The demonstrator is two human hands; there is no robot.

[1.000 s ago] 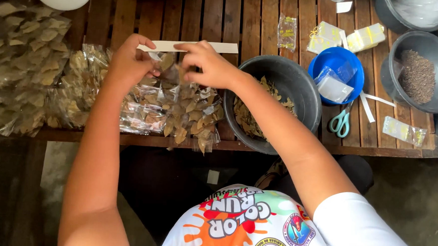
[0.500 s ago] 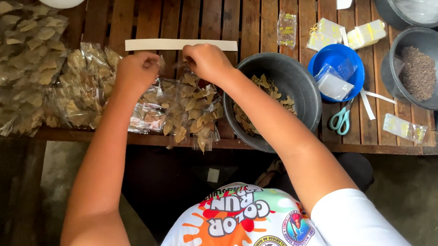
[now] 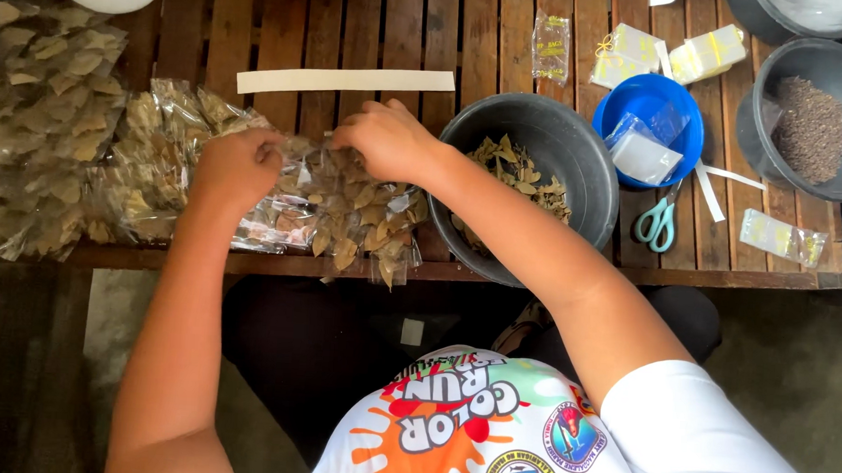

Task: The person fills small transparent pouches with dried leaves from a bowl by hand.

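**Both hands close on a packet of dried leaves at the counter's near edge**

A person seated at a slatted wooden counter (image 3: 288, 28) works a clear packet of dried leaves (image 3: 345, 213) that lies flat between the two hands, its long axis running left to right along the near edge. The left hand (image 3: 237, 165) sits at the packet's left end, fingers curled shut on the plastic; the right hand (image 3: 388, 139) rests just beyond its far right corner, fingers bent down and pinched together on the packet's top edge. The two hands are about equally close, one at each end. Further filled packets (image 3: 147, 155) lie heaped to the left, touching the one in hand. Just right of the right hand stands a dark bowl of loose leaves (image 3: 530, 175), its rim against the forearm. A pale paper strip (image 3: 345, 81) lies on the far side of the hands, parallel to the packet. Well to the right are a blue bowl (image 3: 649, 128) and scissors (image 3: 657, 220).
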